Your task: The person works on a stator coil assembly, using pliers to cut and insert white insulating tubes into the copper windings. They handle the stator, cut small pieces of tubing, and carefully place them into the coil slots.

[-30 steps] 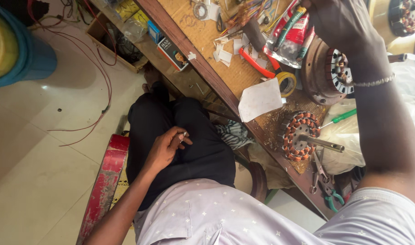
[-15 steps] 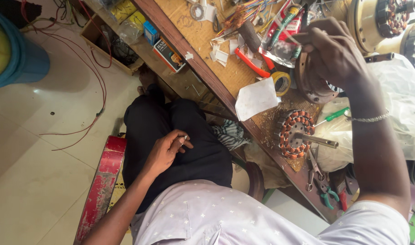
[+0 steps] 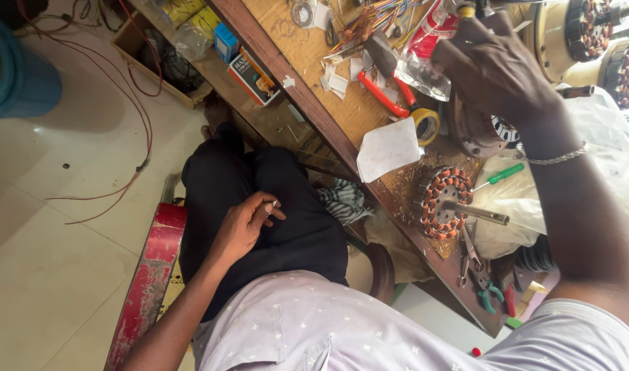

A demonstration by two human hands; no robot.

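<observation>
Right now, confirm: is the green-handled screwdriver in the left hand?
No. The green-handled screwdriver lies on the workbench; the left hand rests on the lap.

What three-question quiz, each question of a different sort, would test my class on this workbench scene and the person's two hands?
1. Multiple choice: where does the left hand rest?
A) on the person's dark-trousered thigh
B) on a chair back
C) on the floor tiles
2. True or false: the green-handled screwdriver lies on the floor tiles.
3. Fill in: the copper-wound stator lies near the edge of the wooden ____, while the right hand is raised further along it.

Key: 1 A. 2 false; it lies by the clear plastic sheet on the worktop. 3 bench.
</observation>
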